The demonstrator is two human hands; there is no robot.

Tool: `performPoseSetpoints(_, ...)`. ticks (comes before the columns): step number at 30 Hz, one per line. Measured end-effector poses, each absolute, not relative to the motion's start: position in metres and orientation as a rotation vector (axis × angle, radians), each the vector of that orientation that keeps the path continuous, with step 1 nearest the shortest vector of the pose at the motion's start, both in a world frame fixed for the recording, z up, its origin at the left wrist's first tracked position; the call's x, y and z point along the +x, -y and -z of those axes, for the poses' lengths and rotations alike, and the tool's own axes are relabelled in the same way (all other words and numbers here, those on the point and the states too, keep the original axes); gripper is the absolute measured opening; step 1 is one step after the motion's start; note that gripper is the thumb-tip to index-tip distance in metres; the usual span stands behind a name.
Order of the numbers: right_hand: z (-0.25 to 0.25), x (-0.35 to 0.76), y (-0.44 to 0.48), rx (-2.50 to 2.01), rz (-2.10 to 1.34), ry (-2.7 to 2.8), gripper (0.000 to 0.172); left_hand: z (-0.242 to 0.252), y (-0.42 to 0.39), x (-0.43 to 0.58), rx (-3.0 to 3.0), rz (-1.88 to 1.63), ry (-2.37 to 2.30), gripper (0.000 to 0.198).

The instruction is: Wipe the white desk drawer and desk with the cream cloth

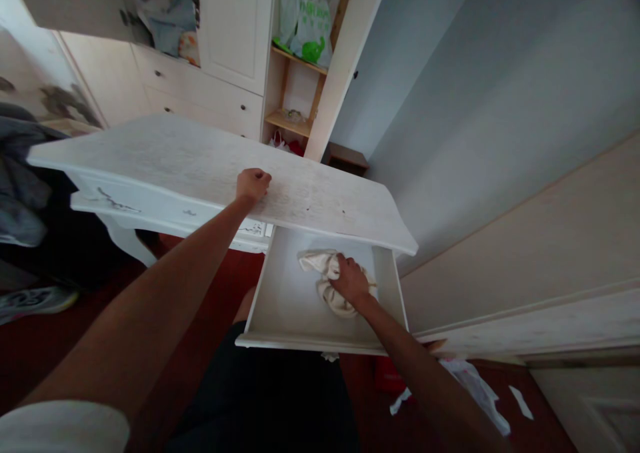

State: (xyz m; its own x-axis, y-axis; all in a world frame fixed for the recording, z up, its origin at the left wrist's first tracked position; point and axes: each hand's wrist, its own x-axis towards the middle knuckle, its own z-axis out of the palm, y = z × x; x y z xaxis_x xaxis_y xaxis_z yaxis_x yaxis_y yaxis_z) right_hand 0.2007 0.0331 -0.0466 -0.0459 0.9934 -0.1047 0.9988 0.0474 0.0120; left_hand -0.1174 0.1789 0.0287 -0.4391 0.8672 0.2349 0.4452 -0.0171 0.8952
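My right hand is inside the pulled-out white drawer, its fingers closed on a crumpled cream cloth. Part of the cloth spreads to the left of the hand and a fold hangs below it, against the drawer's bottom. On the worn white desk top my left hand rests as a loose fist, with nothing visible in it. The desk's edge covers the back of the drawer.
Behind the desk stands a white cabinet, with plastic bags on an open shelf. A grey wall rises on the right. Dark clothes and a shoe lie at left. Another plastic bag lies on the red floor.
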Motion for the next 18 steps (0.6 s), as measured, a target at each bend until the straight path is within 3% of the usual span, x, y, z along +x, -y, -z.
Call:
performPoseSetpoints(7, 0.034, 0.231, -0.063, 2.485, -0.045, -1.971, 0.049, -0.027, -0.180, -0.116, 1.322, -1.484, -1.819, 0.014)
performPoseSetpoints(18, 0.046, 0.147, -0.077, 2.330, -0.073, -2.226, 0.044, -0.025, -0.181, -0.116, 1.327, -1.520, -1.819, 0.016)
